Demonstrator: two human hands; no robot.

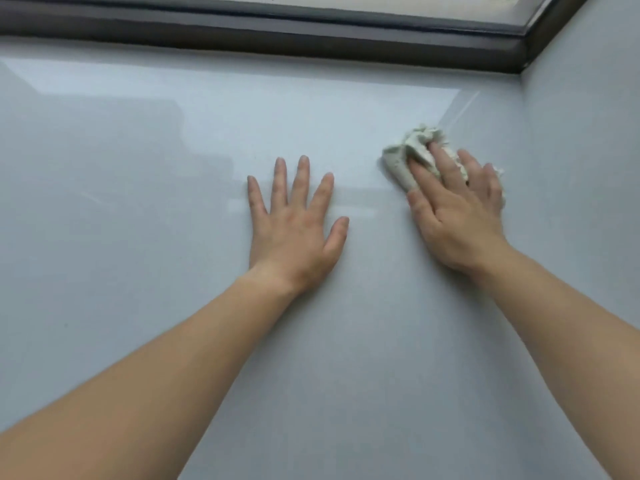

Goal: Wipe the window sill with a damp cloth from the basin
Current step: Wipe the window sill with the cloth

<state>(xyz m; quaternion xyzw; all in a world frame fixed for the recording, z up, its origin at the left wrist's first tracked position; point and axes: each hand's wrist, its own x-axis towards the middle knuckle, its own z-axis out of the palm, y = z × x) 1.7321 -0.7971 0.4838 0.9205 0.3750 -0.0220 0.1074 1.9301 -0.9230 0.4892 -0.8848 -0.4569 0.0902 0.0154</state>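
The wide, glossy pale-grey window sill [156, 237] fills most of the view. A crumpled whitish cloth [403, 157] lies on it towards the right, close to the side wall. My right hand [457, 216] presses down on the cloth with the fingers spread over it; part of the cloth is hidden under the palm. My left hand [294, 223] rests flat on the bare sill to the left of the cloth, fingers apart, holding nothing. No basin is in view.
A dark window frame [277, 32] with glass above it runs along the far edge of the sill. A pale side wall [581, 133] rises on the right and meets the frame in the far right corner.
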